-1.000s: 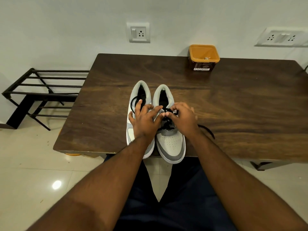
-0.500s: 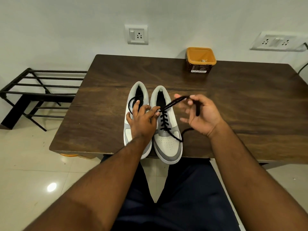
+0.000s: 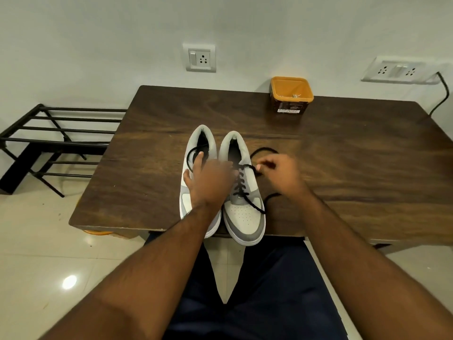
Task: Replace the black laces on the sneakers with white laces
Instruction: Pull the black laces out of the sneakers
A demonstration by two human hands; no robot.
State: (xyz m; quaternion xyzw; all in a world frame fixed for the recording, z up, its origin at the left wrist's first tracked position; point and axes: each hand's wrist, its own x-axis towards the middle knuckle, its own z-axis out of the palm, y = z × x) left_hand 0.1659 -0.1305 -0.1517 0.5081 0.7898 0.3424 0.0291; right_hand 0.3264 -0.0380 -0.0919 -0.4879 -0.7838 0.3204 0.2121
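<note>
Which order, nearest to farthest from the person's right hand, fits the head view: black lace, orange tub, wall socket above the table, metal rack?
From the right hand:
1. Black lace, pinched at its fingertips.
2. Orange tub, at the table's far edge.
3. Wall socket, behind on the wall.
4. Metal rack, far left on the floor.

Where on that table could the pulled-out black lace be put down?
Bare wood lies left of the left sneaker out to the table edge, and on the wide stretch right of the right hand, below the orange tub. It is crowded at the right sneaker, where the black lace loops beside both hands.
</note>
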